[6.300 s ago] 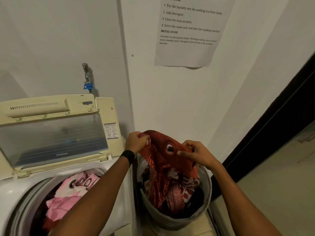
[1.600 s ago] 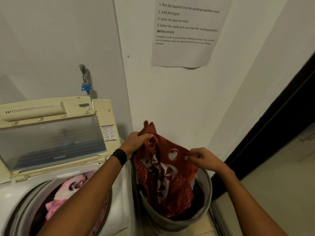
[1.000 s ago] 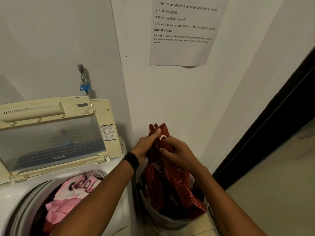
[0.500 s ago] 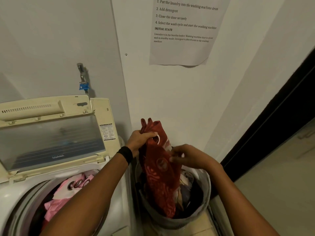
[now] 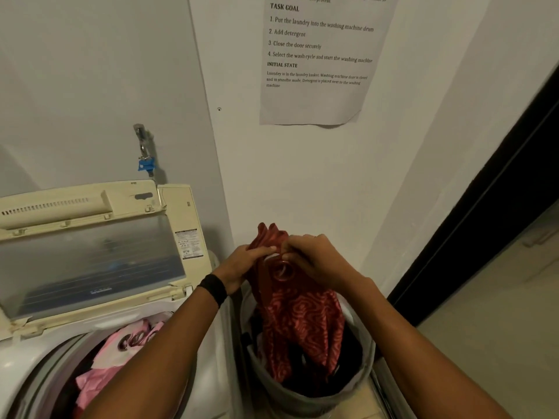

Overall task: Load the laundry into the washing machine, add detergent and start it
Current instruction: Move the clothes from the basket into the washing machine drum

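A printed sheet [image 5: 314,98] hangs on the wall at upper centre. A tap with a blue fitting [image 5: 145,163] is at mid left. A dark door frame [image 5: 484,216] slants down the right.

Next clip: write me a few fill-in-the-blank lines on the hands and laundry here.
The left hand and right hand both grip a patterned cloth coloured ___.
Its lower part hangs in the basket, whose wall is ___.
The washing machine lid stands ___.
Fabric lying in the drum is ___.
Missing words: red, grey, open, pink.
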